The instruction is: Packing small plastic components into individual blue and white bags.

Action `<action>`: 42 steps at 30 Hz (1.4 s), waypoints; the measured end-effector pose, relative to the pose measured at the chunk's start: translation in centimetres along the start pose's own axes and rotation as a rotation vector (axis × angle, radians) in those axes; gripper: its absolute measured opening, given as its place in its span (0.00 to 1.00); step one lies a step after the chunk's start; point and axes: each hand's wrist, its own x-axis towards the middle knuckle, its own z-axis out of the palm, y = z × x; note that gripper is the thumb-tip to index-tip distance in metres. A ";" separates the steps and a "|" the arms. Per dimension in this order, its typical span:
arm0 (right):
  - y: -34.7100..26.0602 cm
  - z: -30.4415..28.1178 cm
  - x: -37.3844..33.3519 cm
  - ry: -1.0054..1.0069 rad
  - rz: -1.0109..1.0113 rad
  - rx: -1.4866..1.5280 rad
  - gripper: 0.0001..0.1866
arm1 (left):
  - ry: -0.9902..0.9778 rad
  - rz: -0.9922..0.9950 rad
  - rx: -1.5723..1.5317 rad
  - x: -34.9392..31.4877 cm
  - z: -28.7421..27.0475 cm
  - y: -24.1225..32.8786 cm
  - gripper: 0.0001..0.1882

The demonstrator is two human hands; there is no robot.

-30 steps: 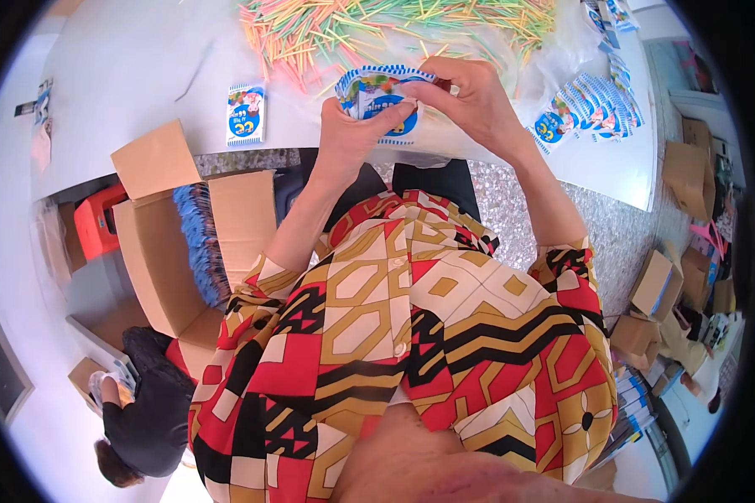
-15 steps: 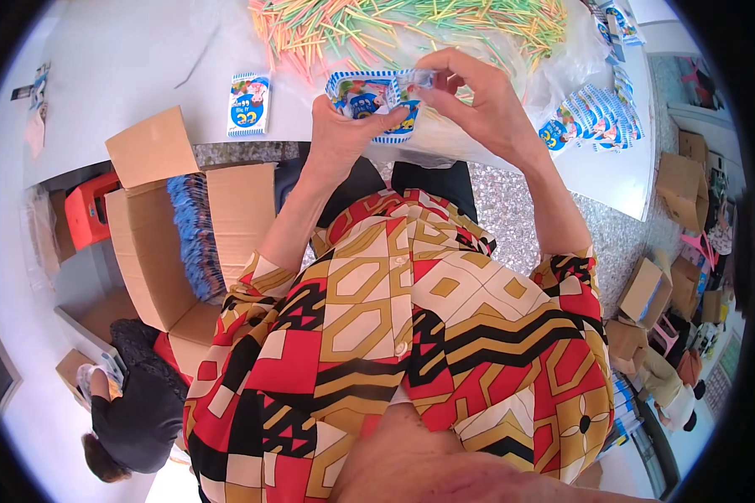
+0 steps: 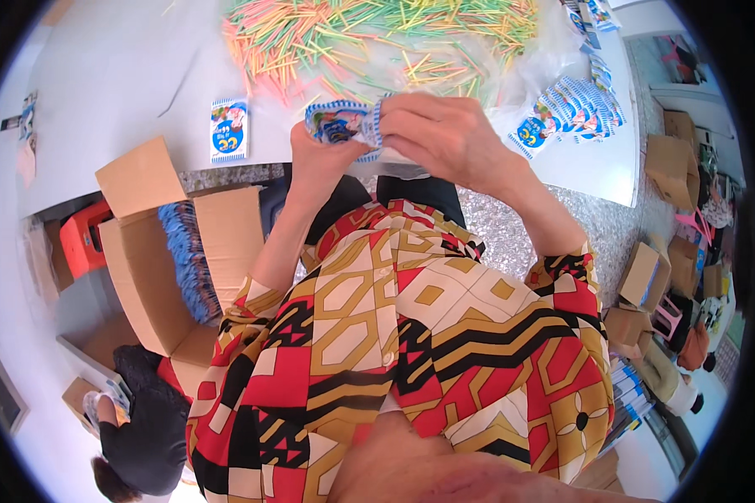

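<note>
Both my hands hold one small blue-and-white printed packet (image 3: 337, 124) just above the near edge of the white table (image 3: 117, 92). My left hand (image 3: 315, 161) grips its lower left side. My right hand (image 3: 445, 134) covers its right end, fingers curled over it. Behind the packet lies a wide heap of thin coloured sticks (image 3: 377, 33) in pink, green, yellow and orange, on clear plastic. Another packet of the same kind (image 3: 228, 128) lies flat on the table to the left.
A fanned stack of blue packets (image 3: 570, 109) lies at the table's right end. An open cardboard box (image 3: 172, 251) with blue packets stands on the floor at my left. A person in dark clothes (image 3: 143, 436) crouches lower left. Small cardboard boxes (image 3: 646, 277) stand at right.
The packet has come nearer to me and turned in my hands. My right hand has closed further over its right end.
</note>
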 end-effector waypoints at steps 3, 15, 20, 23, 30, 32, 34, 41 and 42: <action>0.0 0.0 -0.2 -0.023 0.059 0.075 0.08 | -0.057 -0.013 0.113 -0.7 -0.1 0.1 0.10; 7.3 0.4 0.2 0.184 0.490 0.339 0.07 | 0.114 0.021 -0.136 -1.5 -2.3 -0.2 0.17; 15.9 0.6 -0.6 0.064 0.457 -0.139 0.09 | 0.185 0.086 -0.188 -1.6 -4.0 0.3 0.20; 18.0 0.7 -0.9 -0.085 0.385 -0.427 0.13 | 0.195 0.054 -0.192 -1.8 -4.3 0.6 0.21; 19.1 0.5 -0.3 -0.266 0.328 -0.627 0.17 | 0.144 0.057 -0.187 -1.0 -4.1 -0.2 0.22; 19.7 0.8 -0.7 -0.269 0.314 -0.651 0.16 | 0.132 0.046 -0.206 -0.9 -3.6 0.2 0.22; 20.4 1.0 -1.1 -0.269 0.303 -0.675 0.16 | 0.116 0.036 -0.225 -0.9 -3.2 0.4 0.22; 22.6 1.6 -1.5 -0.292 0.209 -0.650 0.15 | 0.085 0.036 -0.231 -1.0 -2.9 0.1 0.19; 22.8 1.7 -1.5 -0.298 0.163 -0.657 0.15 | 0.085 0.043 -0.224 -1.0 -2.9 0.1 0.18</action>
